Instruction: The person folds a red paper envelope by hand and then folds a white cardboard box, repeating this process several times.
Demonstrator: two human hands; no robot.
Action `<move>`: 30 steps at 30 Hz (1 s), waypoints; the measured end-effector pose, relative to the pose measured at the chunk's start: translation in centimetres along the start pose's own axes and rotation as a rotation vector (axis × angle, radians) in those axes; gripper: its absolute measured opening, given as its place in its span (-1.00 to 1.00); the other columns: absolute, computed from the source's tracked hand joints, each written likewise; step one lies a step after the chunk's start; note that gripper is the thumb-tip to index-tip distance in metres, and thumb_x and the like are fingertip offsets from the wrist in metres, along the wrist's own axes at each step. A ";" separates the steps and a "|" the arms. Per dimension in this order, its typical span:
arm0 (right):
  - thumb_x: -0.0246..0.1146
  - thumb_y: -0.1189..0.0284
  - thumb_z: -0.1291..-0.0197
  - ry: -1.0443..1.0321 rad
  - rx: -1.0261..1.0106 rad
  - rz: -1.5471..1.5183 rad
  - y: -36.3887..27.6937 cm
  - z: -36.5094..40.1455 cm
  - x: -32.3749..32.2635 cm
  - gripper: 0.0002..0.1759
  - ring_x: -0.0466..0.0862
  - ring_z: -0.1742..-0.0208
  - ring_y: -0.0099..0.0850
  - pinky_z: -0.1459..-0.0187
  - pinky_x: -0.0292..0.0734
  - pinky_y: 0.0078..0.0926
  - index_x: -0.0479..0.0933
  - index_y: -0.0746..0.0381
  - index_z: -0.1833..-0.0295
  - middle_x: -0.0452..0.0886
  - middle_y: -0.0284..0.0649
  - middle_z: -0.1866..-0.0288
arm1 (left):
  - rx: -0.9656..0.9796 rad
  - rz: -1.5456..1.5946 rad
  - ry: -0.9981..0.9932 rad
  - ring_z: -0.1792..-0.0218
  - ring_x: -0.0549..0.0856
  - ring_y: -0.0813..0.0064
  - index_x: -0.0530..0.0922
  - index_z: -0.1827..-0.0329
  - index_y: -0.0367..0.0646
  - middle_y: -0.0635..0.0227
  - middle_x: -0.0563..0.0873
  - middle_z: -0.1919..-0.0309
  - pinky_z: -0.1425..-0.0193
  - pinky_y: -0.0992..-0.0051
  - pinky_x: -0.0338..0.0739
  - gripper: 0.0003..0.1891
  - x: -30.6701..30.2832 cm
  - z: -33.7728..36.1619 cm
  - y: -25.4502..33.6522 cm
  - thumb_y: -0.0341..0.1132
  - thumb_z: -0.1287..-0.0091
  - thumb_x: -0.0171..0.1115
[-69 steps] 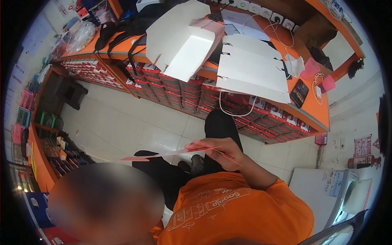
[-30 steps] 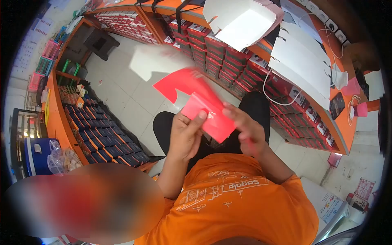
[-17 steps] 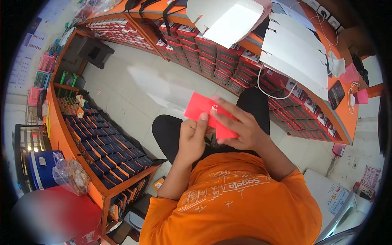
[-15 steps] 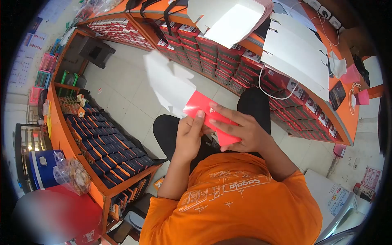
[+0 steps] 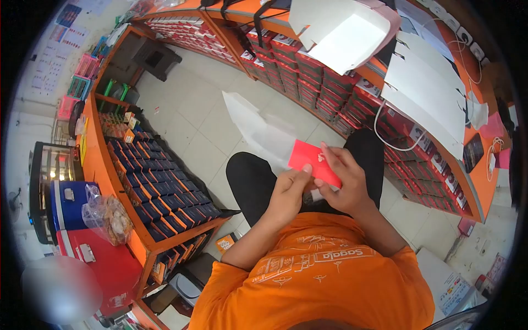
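Note:
I hold a glossy red piece of paper or card with a small white print above my lap. My left hand pinches its lower left edge, thumb on top. My right hand grips the right end, with fingers over the top and the thumb below. A thin, pale, partly see-through sheet stretches from the red piece toward the upper left, over the floor. Whether the two are joined cannot be seen. The undersides of my fingers are hidden.
Dark boxes with orange edges fill the left shelf. Red and black boxes are stacked under the orange counter at right. White cut sheets lie on that counter, near a phone. A black stool stands on the tiled floor.
The red piece now sits flatter and shows its print more fully. My right fingers have drawn in along its right end. The pale sheet hangs narrower, and the view has shifted.

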State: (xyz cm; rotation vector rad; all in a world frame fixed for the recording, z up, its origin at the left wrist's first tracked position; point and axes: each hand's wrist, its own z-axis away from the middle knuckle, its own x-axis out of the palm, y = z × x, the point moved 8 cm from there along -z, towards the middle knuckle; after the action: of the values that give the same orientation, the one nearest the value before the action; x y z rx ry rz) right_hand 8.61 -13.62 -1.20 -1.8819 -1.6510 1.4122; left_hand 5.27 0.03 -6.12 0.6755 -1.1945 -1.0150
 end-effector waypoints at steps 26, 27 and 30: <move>0.48 0.36 -0.16 0.179 0.204 -0.387 2.3 -2.7 -3.4 -0.13 0.59 -0.36 -0.08 -0.38 0.46 -0.15 0.30 0.36 -0.54 0.51 0.04 -0.41 | 0.561 -0.790 0.031 0.40 0.75 0.44 0.79 -0.03 -0.21 0.19 0.84 0.29 0.29 0.48 0.61 -0.73 0.1 -0.9 7.8 -0.62 -0.39 0.22; 0.49 0.36 -0.15 0.102 0.069 -0.153 1.2 -2.8 -3.1 -0.16 0.58 -0.37 -0.09 -0.40 0.43 -0.13 0.33 0.36 -0.52 0.52 0.01 -0.41 | 0.528 -0.866 0.078 0.29 0.84 0.24 0.79 0.00 -0.22 0.12 0.85 0.22 0.20 0.40 0.68 -0.77 0.4 -1.1 7.3 -0.60 -0.36 0.27; 0.51 0.39 -0.12 0.068 0.161 -0.212 1.3 -2.8 -2.5 -0.20 0.61 -0.32 -0.18 -0.32 0.50 -0.25 0.39 0.34 -0.46 0.54 -0.05 -0.37 | 0.523 -0.874 0.018 0.33 0.82 0.31 0.79 -0.01 -0.22 0.15 0.85 0.24 0.23 0.44 0.66 -0.77 0.8 -0.6 7.0 -0.58 -0.37 0.28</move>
State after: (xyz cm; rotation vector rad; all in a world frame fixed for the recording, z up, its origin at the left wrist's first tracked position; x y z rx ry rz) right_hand 11.89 -15.14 0.36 -1.5979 -1.5993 1.3368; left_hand 7.80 2.25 0.10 1.7098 -1.1643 -1.3999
